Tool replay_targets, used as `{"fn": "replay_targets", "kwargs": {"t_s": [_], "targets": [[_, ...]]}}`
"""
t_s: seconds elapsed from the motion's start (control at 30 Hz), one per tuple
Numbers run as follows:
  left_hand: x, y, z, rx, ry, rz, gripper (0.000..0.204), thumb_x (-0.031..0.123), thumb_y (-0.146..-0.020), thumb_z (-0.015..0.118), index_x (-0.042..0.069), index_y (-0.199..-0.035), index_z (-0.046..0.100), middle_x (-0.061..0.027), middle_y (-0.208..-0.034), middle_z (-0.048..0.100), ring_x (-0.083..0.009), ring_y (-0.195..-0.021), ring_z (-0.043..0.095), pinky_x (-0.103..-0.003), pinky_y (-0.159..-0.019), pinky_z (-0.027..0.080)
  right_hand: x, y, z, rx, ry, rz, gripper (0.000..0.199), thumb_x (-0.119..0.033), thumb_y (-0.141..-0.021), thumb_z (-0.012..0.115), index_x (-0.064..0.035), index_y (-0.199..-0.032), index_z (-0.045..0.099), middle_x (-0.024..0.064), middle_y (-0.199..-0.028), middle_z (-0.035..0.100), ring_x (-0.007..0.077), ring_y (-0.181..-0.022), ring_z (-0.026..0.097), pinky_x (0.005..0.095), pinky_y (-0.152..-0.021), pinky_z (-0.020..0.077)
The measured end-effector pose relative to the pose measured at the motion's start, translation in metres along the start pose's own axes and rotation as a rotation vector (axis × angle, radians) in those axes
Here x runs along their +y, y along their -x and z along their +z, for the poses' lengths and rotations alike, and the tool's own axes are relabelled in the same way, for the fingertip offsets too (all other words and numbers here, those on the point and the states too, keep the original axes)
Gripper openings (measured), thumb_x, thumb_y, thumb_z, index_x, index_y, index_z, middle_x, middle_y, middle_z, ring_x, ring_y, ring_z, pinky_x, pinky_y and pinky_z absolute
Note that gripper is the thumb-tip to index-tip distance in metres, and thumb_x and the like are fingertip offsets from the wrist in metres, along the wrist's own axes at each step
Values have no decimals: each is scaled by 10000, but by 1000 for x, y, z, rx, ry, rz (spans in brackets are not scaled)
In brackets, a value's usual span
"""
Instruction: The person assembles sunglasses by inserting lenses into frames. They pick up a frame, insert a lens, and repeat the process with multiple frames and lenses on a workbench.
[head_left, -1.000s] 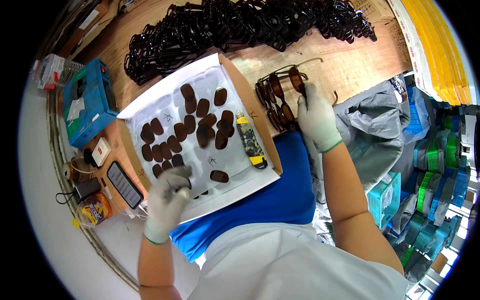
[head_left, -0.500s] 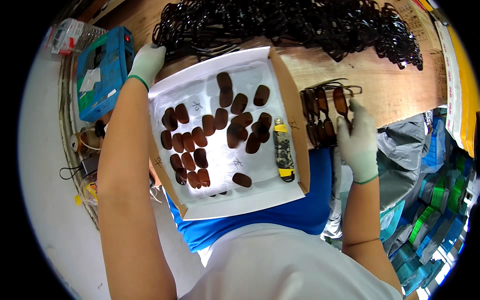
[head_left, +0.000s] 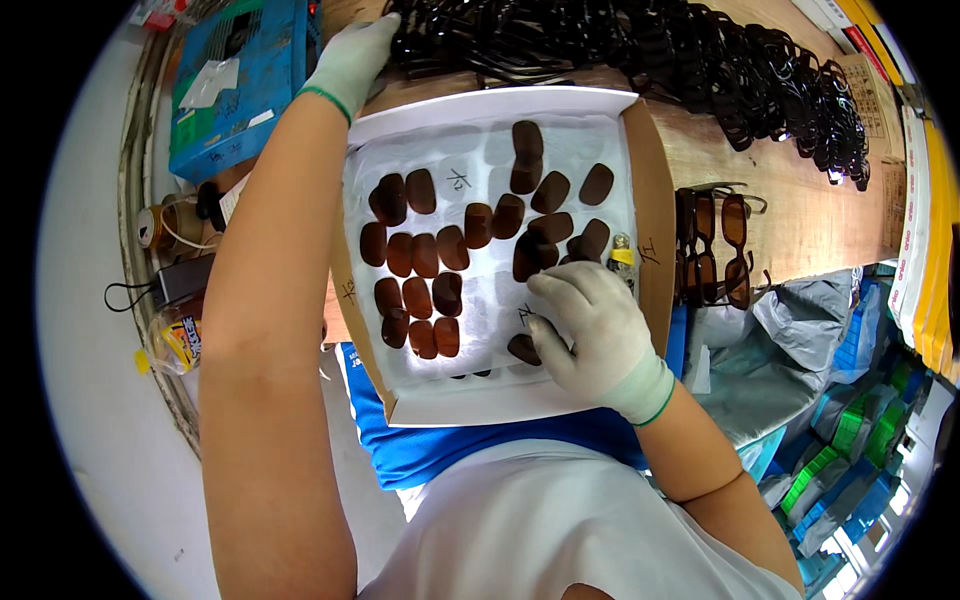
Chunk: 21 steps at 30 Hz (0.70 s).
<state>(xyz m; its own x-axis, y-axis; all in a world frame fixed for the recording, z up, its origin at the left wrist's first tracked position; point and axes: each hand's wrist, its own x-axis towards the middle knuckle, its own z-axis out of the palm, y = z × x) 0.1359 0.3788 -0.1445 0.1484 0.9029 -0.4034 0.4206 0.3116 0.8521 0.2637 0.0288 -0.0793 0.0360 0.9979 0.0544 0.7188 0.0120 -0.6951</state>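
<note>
A: Reading the clock from the middle of our box, where are our hands?

B: Our gloved right hand (head_left: 600,335) is at four o'clock, thumb and fingers spread, with no lens seen between them. Our left hand (head_left: 350,68) is at eleven, fingertips at the edge of the pile of frames (head_left: 510,42); we can't tell whether they grip anything.

A: And our lenses (head_left: 425,256)?

B: Inside the box (head_left: 656,200), on white paper (head_left: 490,325). One lone lens (head_left: 522,350) lies by our right thumb, toward half past five. An overlapping bunch (head_left: 533,258) sits just by our fingertips; we can't tell whether they touch. More lie between eight and ten o'clock.

A: How should we expect them to handle?

B: Light and stiff, we'd judge, with slick faces that could slide under gloves and scratch easily. We'd pinch each by opposite edges, and lift overlapping ones apart rather than drag them.

A: And farther out?

B: A yellow-ended tool (head_left: 622,257) lies near the three o'clock wall, partly hidden by our hand. Past that wall, dark glasses (head_left: 735,222) rest on the wooden surface (head_left: 815,222). The pile runs from eleven round past two, and a blue machine (head_left: 265,85) sits at ten.
</note>
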Motion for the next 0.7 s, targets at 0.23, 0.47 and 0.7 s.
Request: {"fn": "replay_targets", "kwargs": {"t_s": [0.23,0.47,0.7], "targets": [[-37,-56,-25,41,-503,436,623,476,-883,669,-75,-1175,648,-165,-1020,681,-261,-893,645,-387,-796,525,-12,11,15,-111,9,51,299,-139,-809,690,-34,-1088,660,143,-1003,663,348,-920,629,455,-839,505],[39,47,-10,413,-382,433,648,409,-799,741,-107,-1175,634,-265,-1120,708,-370,-1042,695,-407,-920,531,-1,36,20,-215,85,153,281,-147,-805,696,-61,-1071,666,118,-961,654,342,-898,636,460,-812,511],[36,30,-16,248,-551,182,405,318,-853,689,-49,-1026,697,-226,-972,723,-369,-957,693,-442,-839,534,-7,37,24,-236,104,172,279,-171,-803,703,-66,-1059,668,113,-949,647,338,-897,639,456,-809,514]]}}
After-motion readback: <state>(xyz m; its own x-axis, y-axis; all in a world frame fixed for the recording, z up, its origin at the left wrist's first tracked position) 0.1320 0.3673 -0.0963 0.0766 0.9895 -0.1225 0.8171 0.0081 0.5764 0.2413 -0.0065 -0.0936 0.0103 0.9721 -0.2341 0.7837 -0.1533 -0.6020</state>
